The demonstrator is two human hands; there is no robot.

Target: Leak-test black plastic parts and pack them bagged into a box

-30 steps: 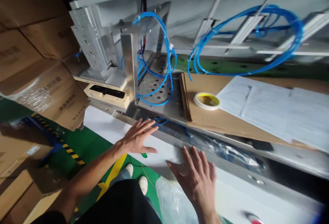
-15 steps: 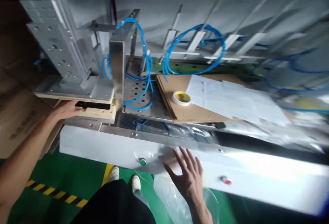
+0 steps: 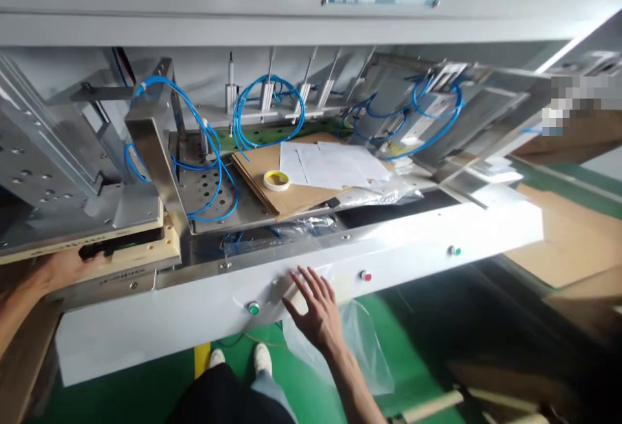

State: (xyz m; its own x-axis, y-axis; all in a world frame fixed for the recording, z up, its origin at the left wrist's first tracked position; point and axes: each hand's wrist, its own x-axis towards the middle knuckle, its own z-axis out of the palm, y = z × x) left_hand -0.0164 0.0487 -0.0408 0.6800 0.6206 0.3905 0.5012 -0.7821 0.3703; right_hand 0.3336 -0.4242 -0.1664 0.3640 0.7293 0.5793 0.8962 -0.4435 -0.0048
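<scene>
Lower left of the frame, and here's the left hand (image 3: 61,270) at the cream fixture (image 3: 168,249), fingertips in at the near end of the black piece (image 3: 133,241). Whether they grip it or merely touch it, I cannot tell. The piece sits in the fixture's long recess, which looks cut to keep it from sliding. Tight quarters: the metal plate (image 3: 129,207) hangs close above, leaving only a slot open to the front, and the steel bracket (image 3: 153,152) walls off the right end.

Across to the centre left, blue tubing (image 3: 230,184) loops loose over the perforated plate, slack that probably gives moving parts some travel. At mid-frame the tape roll (image 3: 276,187) lies flat on the cardboard (image 3: 250,168), just beside the papers (image 3: 335,164); flat, it shouldn't roll off.

Lower centre, the right hand (image 3: 315,310) is empty, fingers spread, over the white front panel (image 3: 160,330), between the green button (image 3: 253,308) and the red button (image 3: 366,276). Contact with the panel? Can't say. Plenty of free air around it, with a clear plastic bag (image 3: 367,336) below. Far right, another button, green-capped (image 3: 455,251), sits near the panel's end, well apart from the hand.
</scene>
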